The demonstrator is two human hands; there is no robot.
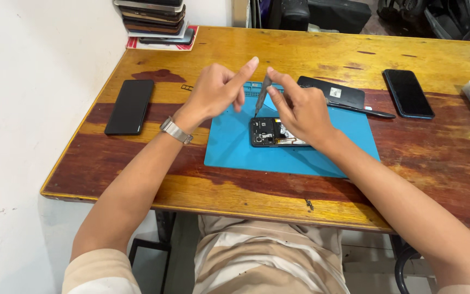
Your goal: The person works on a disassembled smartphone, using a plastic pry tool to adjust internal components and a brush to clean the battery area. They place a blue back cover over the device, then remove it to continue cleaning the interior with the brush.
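An opened black phone (264, 133) with its insides showing lies on a blue work mat (229, 149). My right hand (300, 111) hovers over the phone and grips a thin grey screwdriver (262, 93), whose tip points down near the phone's top-left corner. My left hand (218, 91), with a metal watch on the wrist, is raised beside it. Its index finger stretches toward the top of the screwdriver, and I cannot tell whether it touches. The right part of the phone is hidden under my right hand.
A black phone (130, 106) lies left of the mat, and another dark phone (408, 93) lies to the right. A black back cover (333, 90) and a thin dark tool (368, 111) sit behind the mat. Stacked phones (156, 19) stand at the far left corner. A white wall runs along the left.
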